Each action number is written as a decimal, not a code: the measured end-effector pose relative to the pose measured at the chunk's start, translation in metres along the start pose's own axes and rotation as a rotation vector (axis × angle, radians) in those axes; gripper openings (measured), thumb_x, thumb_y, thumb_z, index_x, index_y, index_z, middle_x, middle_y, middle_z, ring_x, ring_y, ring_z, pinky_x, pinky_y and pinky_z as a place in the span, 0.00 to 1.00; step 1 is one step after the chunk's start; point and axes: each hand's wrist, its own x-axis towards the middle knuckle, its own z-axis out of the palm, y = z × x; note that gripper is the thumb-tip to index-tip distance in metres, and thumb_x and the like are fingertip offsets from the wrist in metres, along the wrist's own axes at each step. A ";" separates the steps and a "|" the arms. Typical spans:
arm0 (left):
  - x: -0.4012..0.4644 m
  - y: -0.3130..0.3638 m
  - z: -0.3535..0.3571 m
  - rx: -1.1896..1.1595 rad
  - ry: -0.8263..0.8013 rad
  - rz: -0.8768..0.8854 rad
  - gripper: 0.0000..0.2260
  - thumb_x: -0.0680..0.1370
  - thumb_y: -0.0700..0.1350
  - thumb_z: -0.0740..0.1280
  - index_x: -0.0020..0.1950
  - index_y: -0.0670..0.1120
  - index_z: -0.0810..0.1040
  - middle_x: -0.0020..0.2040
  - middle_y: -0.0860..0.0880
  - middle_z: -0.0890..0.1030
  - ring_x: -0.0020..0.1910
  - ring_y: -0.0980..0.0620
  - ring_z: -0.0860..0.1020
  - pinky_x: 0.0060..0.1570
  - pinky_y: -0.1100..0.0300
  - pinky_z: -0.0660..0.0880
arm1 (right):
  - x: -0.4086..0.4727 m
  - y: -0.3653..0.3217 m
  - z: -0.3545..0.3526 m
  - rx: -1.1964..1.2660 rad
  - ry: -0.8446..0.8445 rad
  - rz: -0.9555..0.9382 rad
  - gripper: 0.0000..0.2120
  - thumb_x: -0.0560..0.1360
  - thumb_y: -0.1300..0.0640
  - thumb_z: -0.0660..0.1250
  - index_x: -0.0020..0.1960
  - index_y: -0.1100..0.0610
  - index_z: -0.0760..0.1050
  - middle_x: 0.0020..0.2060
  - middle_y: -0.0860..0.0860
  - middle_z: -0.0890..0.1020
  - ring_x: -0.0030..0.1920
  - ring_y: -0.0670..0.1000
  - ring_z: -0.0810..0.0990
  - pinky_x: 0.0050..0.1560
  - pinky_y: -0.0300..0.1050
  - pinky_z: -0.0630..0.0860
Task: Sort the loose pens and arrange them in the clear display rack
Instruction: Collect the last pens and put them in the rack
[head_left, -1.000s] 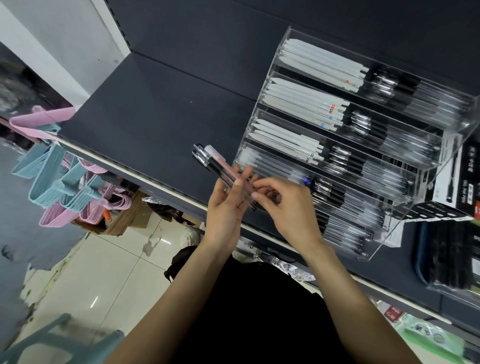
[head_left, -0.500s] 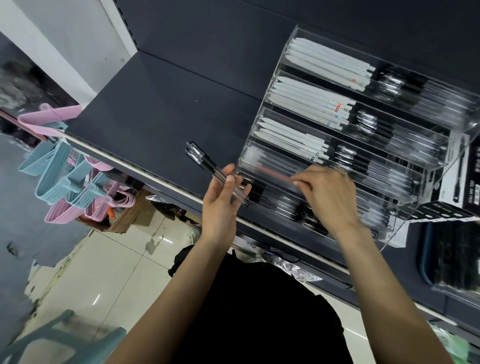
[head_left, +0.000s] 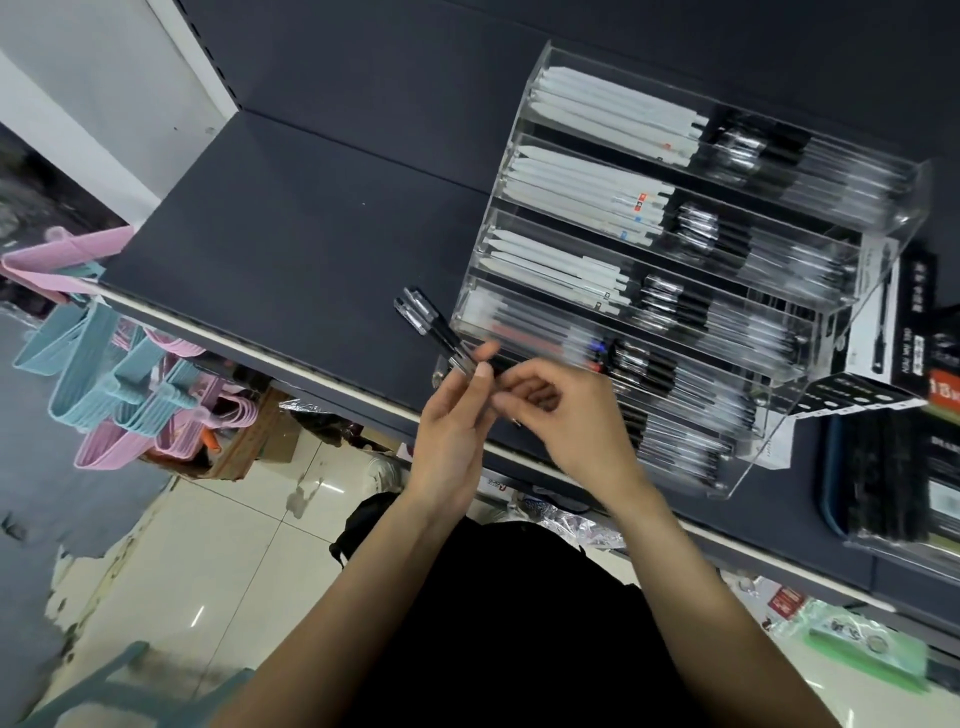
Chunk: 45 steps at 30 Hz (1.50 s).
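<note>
A clear tiered display rack (head_left: 883, 218) stands on the dark shelf (head_left: 291, 218), its rows filled with white and black-and-clear pens. My left hand (head_left: 457, 415) grips a small bundle of black-capped clear pens (head_left: 431, 325) that point up and left, just in front of the rack's lower left corner. My right hand (head_left: 566, 421) is beside the left hand with its fingers curled at the lower end of the bundle. Blur hides whether its fingertips pinch a pen.
Pink and blue hangers (head_left: 104, 374) hang at the left below the shelf edge. Black boxed pens (head_left: 914, 322) and a dark case (head_left: 883, 478) sit right of the rack. Tiled floor (head_left: 218, 545) and packaged goods lie below.
My right hand has come back from the rack's lower row to the bundle in my left hand. The left hand and its pens stayed roughly in place.
</note>
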 end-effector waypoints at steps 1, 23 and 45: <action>-0.001 0.002 -0.003 0.149 0.024 0.048 0.11 0.80 0.42 0.62 0.60 0.45 0.78 0.50 0.50 0.84 0.53 0.53 0.81 0.56 0.61 0.77 | -0.003 0.004 -0.007 0.020 0.013 0.012 0.06 0.68 0.58 0.75 0.45 0.52 0.82 0.35 0.42 0.82 0.36 0.39 0.79 0.40 0.28 0.71; 0.004 0.010 -0.058 0.257 0.349 0.130 0.08 0.76 0.42 0.70 0.53 0.47 0.76 0.43 0.49 0.83 0.40 0.56 0.81 0.42 0.64 0.77 | 0.002 0.060 0.002 -1.057 0.174 -0.359 0.09 0.63 0.65 0.77 0.39 0.54 0.82 0.35 0.49 0.81 0.40 0.50 0.79 0.26 0.40 0.74; 0.035 -0.018 -0.051 1.721 -0.187 0.976 0.14 0.79 0.49 0.59 0.56 0.45 0.81 0.54 0.49 0.81 0.55 0.49 0.77 0.59 0.54 0.70 | -0.035 0.043 -0.033 -0.665 0.427 -0.179 0.03 0.74 0.60 0.71 0.46 0.55 0.82 0.44 0.49 0.83 0.29 0.50 0.78 0.27 0.38 0.72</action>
